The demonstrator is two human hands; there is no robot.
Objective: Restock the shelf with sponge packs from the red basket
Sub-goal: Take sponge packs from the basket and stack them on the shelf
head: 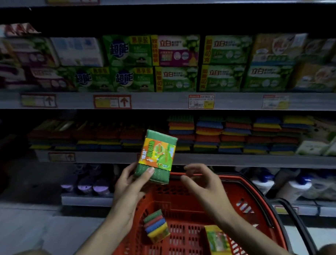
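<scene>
Our left hand (127, 188) grips the pack (156, 154) by its lower end, thumb across the front and fingers curled behind. That leaves the pack sticking up and tilting right, above the basket (187, 203) and in front of the sponge shelf (240, 161). Our right hand (203, 181) hangs just beside it, fingers loosely curled, holding nothing and not touching. It looks like light, squishy stuff in slick wrap, so we'd hold it by the long edges, not the film. Two spare packs (156, 226) lie in the basket, below both hands.
</scene>
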